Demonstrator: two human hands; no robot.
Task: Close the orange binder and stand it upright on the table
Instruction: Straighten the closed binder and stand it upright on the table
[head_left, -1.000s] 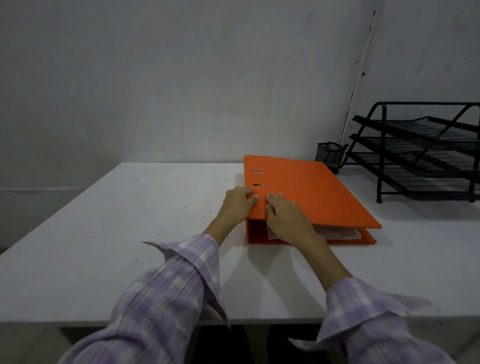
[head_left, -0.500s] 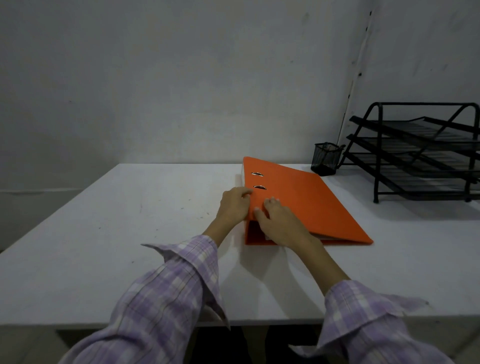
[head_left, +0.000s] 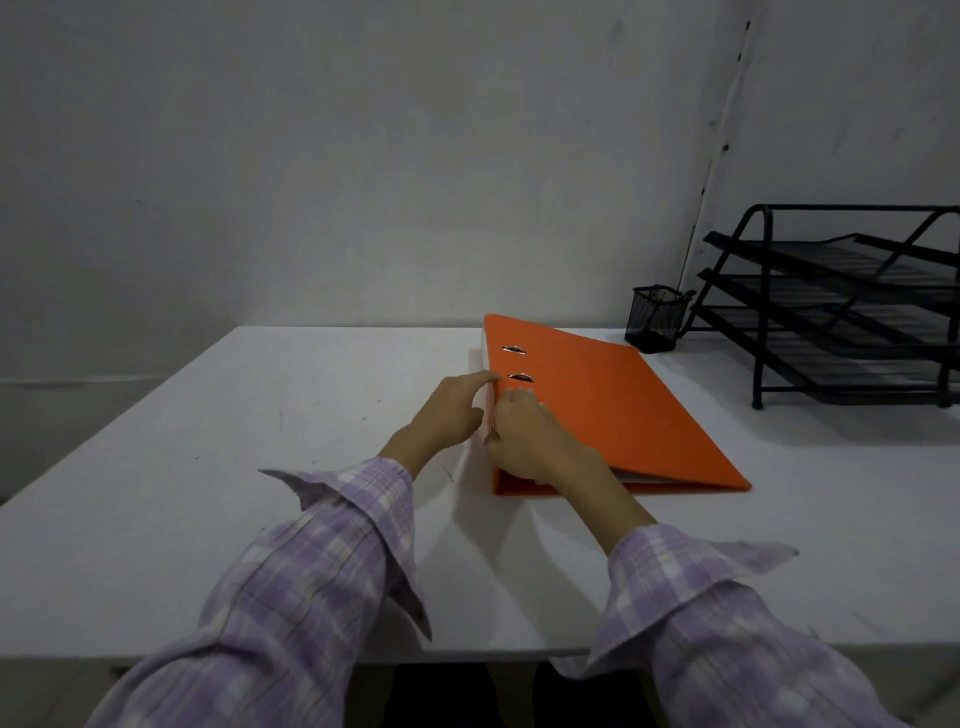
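Observation:
The orange binder (head_left: 613, 410) lies flat on the white table (head_left: 260, 467), its cover down with a thin gap at the near right edge where white paper shows. Two metal slots sit near its spine on the left. My left hand (head_left: 452, 410) rests against the spine side, fingers touching the binder's left edge. My right hand (head_left: 530, 441) grips the near left corner, fingers curled over the cover and thumb at the spine.
A black mesh pen cup (head_left: 655, 318) stands just behind the binder. A black three-tier wire paper tray (head_left: 852, 312) fills the back right of the table. A grey wall runs close behind the table.
The cover has come down from a raised wedge to nearly flat. My right hand has slid from the open front edge onto the near left corner. The left hand stays at the spine.

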